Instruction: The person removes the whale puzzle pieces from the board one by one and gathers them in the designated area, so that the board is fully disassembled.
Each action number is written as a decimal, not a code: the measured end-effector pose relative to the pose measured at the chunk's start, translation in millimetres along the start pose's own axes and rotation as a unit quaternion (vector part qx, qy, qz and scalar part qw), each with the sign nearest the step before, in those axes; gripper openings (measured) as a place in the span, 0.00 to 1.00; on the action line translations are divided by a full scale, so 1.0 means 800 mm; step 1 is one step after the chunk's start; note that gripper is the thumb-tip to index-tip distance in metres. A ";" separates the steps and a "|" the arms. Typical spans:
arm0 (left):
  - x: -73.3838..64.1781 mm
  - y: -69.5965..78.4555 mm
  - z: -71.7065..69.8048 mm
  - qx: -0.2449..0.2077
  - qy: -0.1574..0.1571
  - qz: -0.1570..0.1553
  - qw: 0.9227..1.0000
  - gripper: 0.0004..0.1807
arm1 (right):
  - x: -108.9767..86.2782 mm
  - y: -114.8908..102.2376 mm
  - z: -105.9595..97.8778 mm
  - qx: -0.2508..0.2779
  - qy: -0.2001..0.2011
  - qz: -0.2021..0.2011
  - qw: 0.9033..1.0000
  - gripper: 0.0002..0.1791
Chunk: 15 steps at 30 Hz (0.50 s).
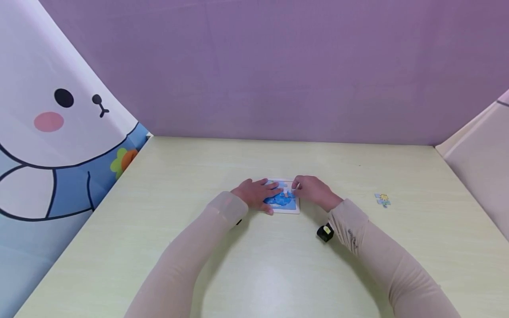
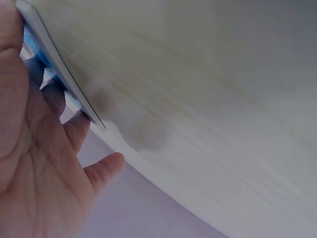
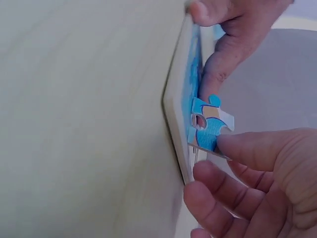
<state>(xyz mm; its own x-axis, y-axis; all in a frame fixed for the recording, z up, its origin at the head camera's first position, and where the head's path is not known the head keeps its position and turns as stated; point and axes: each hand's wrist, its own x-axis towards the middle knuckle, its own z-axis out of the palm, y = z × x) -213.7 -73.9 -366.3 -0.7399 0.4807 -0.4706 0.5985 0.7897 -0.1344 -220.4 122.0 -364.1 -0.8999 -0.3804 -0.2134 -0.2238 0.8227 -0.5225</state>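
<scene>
- Right wrist view, and what a grip: the right hand (image 3: 267, 171) pinches a blue puzzle piece (image 3: 210, 136) with a tan stripe, thumb on its face, right at the puzzle board (image 3: 171, 99).
- Across the way, the left hand (image 1: 256, 194) lies spread over the picture, fingers extended, grasping nothing — a steadying job, by the look of it.
- The piece sits at a tilt beside the board's surface; whether it touches, I can't tell from this angle.
- To do this well, I'd say: turn the piece until tabs and notches line up with its neighbours, level it, then press straight down with a fingertip rather than forcing one corner.
- The left hand should bear down lightly, clear of the gap, so the frame can't skid and the laid picture doesn't lift.
- Out to the right, loose pieces (image 1: 383, 199) with a yellow sunflower lie well apart from the board.
- All this on a pale wood-grain worktop (image 1: 258, 274) — purple backdrop (image 1: 278, 75) behind, cartoon panel (image 1: 36, 57) on the left, plain pale panel (image 1: 485, 172) on the right.
</scene>
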 end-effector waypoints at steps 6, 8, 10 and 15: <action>0.001 0.002 0.001 -0.001 0.000 0.001 1.000 0.45 | -0.001 0.007 0.000 0.038 0.000 -0.022 0.999 0.05; 0.001 0.002 0.001 -0.002 -0.001 0.001 1.000 0.45 | -0.002 0.009 -0.001 0.054 -0.004 -0.025 0.998 0.05; 0.001 0.002 0.001 -0.002 -0.002 0.001 1.000 0.45 | -0.003 0.011 -0.001 0.068 -0.005 -0.030 0.997 0.05; 0.000 0.000 -0.001 0.002 -0.006 0.000 1.000 0.45 | -0.007 0.011 -0.002 0.099 0.000 -0.052 0.994 0.04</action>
<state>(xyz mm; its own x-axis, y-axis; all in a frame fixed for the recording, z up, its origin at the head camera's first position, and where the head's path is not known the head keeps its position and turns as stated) -214.2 -73.8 -366.0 -0.7359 0.4770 -0.4805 0.6001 0.7881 -0.1367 -217.5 132.2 -366.5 -0.8759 -0.4589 -0.1494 -0.2379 0.6798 -0.6937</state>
